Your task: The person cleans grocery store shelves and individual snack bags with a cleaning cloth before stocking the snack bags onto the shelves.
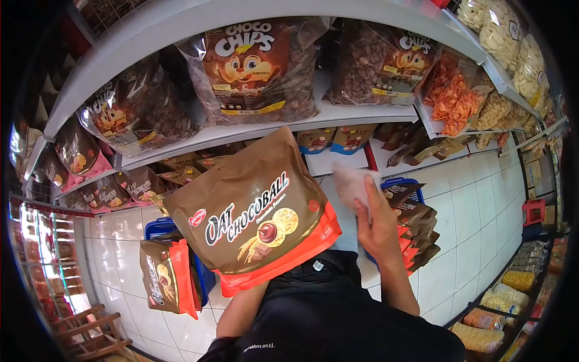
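Observation:
A large brown-and-red Oat Chocoball snack bag (259,223) is held up and tilted in front of me. My left forearm (242,311) runs up behind its lower edge, and the bag hides the hand that supports it. To the right of the bag, my right hand (379,223) grips a pale, pinkish-white cloth (354,184) between thumb and fingers. The cloth is apart from the bag's front. More Oat Chocoball bags stand in a blue basket (158,228) at my left. Another blue basket (401,181) at my right holds several brown-and-red bags (417,232).
Big Choco Chips bags (253,75) line the upper shelf (362,114). Smaller pouches (316,140) sit on the lower shelf. Orange chips (453,96) are on the right, a wooden stool (90,332) stands lower left, and packed snacks (500,301) fill the lower right rack.

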Tool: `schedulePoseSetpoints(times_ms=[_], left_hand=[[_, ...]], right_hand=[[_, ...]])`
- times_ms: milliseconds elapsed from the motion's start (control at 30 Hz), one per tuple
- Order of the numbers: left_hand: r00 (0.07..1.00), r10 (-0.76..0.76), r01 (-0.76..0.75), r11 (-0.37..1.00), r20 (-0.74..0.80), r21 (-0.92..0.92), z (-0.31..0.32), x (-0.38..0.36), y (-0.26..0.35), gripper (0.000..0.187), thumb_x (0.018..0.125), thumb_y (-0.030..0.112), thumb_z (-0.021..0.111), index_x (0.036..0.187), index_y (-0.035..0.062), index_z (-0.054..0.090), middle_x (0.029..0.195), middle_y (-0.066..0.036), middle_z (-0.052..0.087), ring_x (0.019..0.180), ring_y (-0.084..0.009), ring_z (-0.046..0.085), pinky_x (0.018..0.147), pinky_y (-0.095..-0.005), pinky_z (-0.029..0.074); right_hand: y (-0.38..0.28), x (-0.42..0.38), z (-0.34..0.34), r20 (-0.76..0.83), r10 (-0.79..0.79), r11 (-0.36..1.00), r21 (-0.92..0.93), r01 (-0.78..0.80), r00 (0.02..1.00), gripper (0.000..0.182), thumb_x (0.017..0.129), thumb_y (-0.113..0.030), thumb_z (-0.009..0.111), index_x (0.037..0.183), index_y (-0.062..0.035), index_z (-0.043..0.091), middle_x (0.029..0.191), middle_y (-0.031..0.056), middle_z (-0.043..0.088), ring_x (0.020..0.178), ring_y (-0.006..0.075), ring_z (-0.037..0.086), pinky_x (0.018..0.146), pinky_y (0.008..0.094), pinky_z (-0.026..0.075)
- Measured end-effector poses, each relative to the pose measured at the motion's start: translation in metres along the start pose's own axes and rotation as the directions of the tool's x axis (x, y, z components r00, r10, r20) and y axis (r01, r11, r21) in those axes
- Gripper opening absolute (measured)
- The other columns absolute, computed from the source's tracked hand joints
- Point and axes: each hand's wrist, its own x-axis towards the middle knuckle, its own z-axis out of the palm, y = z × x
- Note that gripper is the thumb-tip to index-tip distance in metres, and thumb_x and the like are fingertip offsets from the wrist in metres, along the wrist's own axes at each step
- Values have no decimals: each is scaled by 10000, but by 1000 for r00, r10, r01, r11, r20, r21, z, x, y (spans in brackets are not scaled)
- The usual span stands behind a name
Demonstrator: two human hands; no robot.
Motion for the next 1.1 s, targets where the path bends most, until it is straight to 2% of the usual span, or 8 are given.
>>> schedulePoseSetpoints(times_ms=[167, 400, 600, 700, 833, 933, 1033, 1100], left_hand=[[1000, -4, 4, 1000, 17, -1, 2, 5, -1, 561, 1191, 416, 483, 1642, 83, 452, 1653, -161, 522, 1447, -310, 582, 1179, -488, 539], [1000, -7, 8, 1000, 26, -27, 4, 9, -10, 566, 1191, 421, 483, 1643, 82, 450, 1654, -161, 522, 1449, -309, 581, 1181, -487, 538], [1000, -6, 7, 1000, 28, -29, 4, 7, -8, 570, 1190, 425, 483, 1645, 82, 449, 1655, -161, 522, 1451, -308, 580, 1182, -487, 537], [1000, 7, -7, 1000, 17, -14, 1, 7, -1, 573, 1190, 427, 483, 1645, 82, 449, 1656, -161, 522, 1452, -307, 580, 1182, -487, 536], [1000, 19, -19, 1000, -2, -7, -4, 3, 5, 576, 1189, 430, 483, 1646, 82, 448, 1656, -161, 522, 1453, -307, 579, 1183, -487, 536], [1000, 16, -16, 1000, -4, -2, -3, 1, 6, 578, 1189, 432, 483, 1647, 82, 447, 1657, -161, 522, 1454, -306, 579, 1183, -487, 535], [1000, 11, -11, 1000, 0, 0, 0, 1, 3, 580, 1189, 434, 483, 1648, 82, 447, 1657, -161, 522, 1455, -306, 578, 1184, -487, 535], [1000, 8, -8, 1000, 6, 4, 2, 2, 3, 581, 1189, 436, 483, 1648, 82, 446, 1657, -161, 521, 1455, -306, 578, 1184, -486, 534]], right_hand=[[-13, 15, 3, 440, -196, 952, -129, 278, 876, 821, 813, 134, 668, 1605, -58, 573, 1560, 101, 671, 1463, 314, 596, 1119, 497, 495], [-8, -13, -17, 493, -134, 969, -116, 218, 860, 687, 826, 137, 644, 1454, -125, 738, 1554, 17, 688, 1530, 277, 548, 1198, 504, 458], [4, -29, -35, 515, -53, 998, 43, 36, 856, 639, 762, 163, 631, 1335, -70, 791, 1420, 69, 764, 1427, 301, 640, 1161, 491, 500], [18, -33, -48, 544, 106, 908, 289, -304, 832, 565, 732, 120, 633, 1255, -25, 793, 1295, 142, 794, 1309, 353, 712, 1108, 456, 547], [13, -21, -40, 211, 490, 808, 254, -532, 846, 445, 946, 88, 604, 1377, 46, 702, 1225, 141, 786, 1173, 196, 717, 1072, 319, 515], [4, 12, -23, 133, 304, 917, 230, -327, 943, 633, 861, 114, 570, 1479, 9, 658, 1326, 187, 769, 1215, 247, 735, 1074, 360, 537], [-2, 54, 1, 124, -132, 986, -83, 143, 983, 636, 852, 114, 613, 1459, -57, 701, 1479, 103, 717, 1406, 303, 645, 1182, 465, 486], [6, 69, 15, 267, -228, 920, -256, 297, 936, 581, 883, 63, 625, 1430, -104, 727, 1557, 34, 664, 1510, 311, 539, 1233, 528, 429]])
